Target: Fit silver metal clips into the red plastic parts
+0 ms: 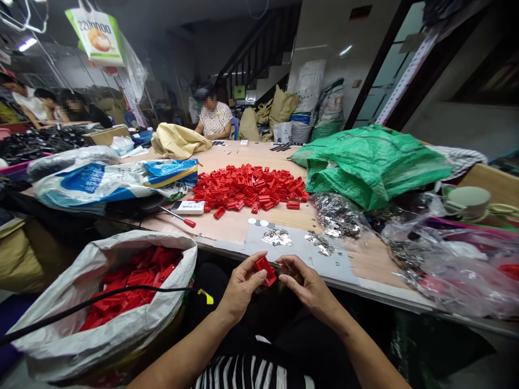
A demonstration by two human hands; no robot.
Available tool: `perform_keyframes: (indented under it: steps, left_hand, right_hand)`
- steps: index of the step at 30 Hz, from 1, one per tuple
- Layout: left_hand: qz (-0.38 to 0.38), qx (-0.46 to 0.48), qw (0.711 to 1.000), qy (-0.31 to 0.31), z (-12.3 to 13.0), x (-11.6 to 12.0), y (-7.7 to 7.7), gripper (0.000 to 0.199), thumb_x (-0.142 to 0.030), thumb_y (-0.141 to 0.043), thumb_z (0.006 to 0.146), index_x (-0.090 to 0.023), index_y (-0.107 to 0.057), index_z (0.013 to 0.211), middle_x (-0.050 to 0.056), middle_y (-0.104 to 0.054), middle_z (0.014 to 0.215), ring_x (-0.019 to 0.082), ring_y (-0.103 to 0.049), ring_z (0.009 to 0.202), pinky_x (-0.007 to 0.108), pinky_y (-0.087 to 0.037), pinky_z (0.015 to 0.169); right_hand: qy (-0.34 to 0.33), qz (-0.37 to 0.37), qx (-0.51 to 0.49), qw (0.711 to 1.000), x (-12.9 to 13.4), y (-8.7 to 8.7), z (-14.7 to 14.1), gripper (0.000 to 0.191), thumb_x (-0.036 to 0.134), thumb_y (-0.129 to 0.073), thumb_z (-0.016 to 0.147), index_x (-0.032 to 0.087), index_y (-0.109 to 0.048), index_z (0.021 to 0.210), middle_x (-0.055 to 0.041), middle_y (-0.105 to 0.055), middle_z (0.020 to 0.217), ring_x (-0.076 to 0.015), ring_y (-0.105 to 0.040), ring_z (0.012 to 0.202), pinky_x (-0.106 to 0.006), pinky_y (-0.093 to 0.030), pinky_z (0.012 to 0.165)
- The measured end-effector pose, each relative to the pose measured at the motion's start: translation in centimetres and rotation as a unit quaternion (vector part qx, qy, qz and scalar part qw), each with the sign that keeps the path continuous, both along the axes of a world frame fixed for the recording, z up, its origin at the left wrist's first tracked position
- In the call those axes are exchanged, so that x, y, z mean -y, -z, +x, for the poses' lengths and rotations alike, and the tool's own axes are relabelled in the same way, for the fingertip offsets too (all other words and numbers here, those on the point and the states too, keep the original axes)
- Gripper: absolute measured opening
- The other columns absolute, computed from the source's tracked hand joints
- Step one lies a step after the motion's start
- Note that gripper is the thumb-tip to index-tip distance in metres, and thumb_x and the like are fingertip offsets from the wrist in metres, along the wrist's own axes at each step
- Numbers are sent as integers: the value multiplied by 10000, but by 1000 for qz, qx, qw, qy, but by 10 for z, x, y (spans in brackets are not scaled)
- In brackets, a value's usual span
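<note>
Between the thumb and fingers of my left hand [242, 286] is a small red plastic housing [266, 270], held just off the table's front edge. My right hand [302, 283] is closed in a pinch close beside it; whatever its fingertips hold is too small to make out. Just beyond my hands, a grey sheet [298, 258] on the table carries small piles of flat metal pieces [277, 236]. Farther back lies a wide heap of similar red plastic housings [251, 186].
At my left stands an open white sack [40, 335] of red housings, crossed by a black cable [101, 296]. A red-handled screwdriver [188, 222] lies near a white box [188, 207]. A green woven sack [373, 162] and plastic bags [458, 270] occupy the right. A person [214, 119] sits opposite.
</note>
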State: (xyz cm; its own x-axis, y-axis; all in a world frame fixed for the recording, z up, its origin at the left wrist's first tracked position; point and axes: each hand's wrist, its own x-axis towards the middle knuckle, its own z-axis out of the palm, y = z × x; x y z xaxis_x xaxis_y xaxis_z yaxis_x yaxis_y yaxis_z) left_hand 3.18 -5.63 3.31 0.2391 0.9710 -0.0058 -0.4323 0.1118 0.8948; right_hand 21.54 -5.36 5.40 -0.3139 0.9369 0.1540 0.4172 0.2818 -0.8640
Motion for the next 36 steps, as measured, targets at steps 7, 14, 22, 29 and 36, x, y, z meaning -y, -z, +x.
perform_keyframes:
  steps: [7, 14, 22, 29, 36]
  left_hand:
    - [4, -18, 1000, -6, 3, -14, 11, 460, -292, -705, 752, -227, -624, 1200, 25, -691, 962, 174, -603, 904, 286, -448, 854]
    - [-1, -34, 999, 0, 5, -18, 8, 446, -281, -702, 750, -209, -635, 1186, 25, -683, 952, 157, -593, 882, 275, -454, 839]
    - [-98, 83, 991, 37, 4, -19, 5, 456, -266, -742, 722, -192, -632, 1158, 45, -674, 892, 142, -618, 782, 260, -480, 706]
    - [-148, 118, 980, 64, 3, -19, 0, 427, -249, -749, 726, -175, -640, 1132, 43, -653, 873, 124, -616, 745, 247, -478, 681]
    - [-136, 99, 984, 63, 2, -20, -1, 423, -242, -746, 725, -177, -640, 1130, 41, -645, 872, 121, -607, 744, 242, -472, 667]
  right_hand:
    - [14, 12, 20, 1000, -5, 13, 5, 236, 380, -490, 915, 234, -577, 1078, -48, -637, 980, -185, -596, 848, -293, -482, 761]
    - [-47, 99, 66, 992, -10, 17, -6, 184, 279, -493, 925, 250, -640, 1032, -52, -608, 876, -179, -586, 805, -290, -469, 733]
    - [-22, 51, -1, 998, -12, 17, -7, 201, 327, -488, 927, 211, -620, 829, -34, -592, 782, -157, -547, 702, -265, -445, 661]
    - [-32, 54, -47, 997, -11, 18, -5, 210, 343, -504, 925, 193, -608, 821, -24, -558, 764, -153, -528, 707, -264, -429, 662]
    - [-67, 63, -37, 995, -13, 17, -2, 121, 270, -518, 925, 213, -617, 883, -23, -580, 820, -149, -556, 764, -259, -440, 710]
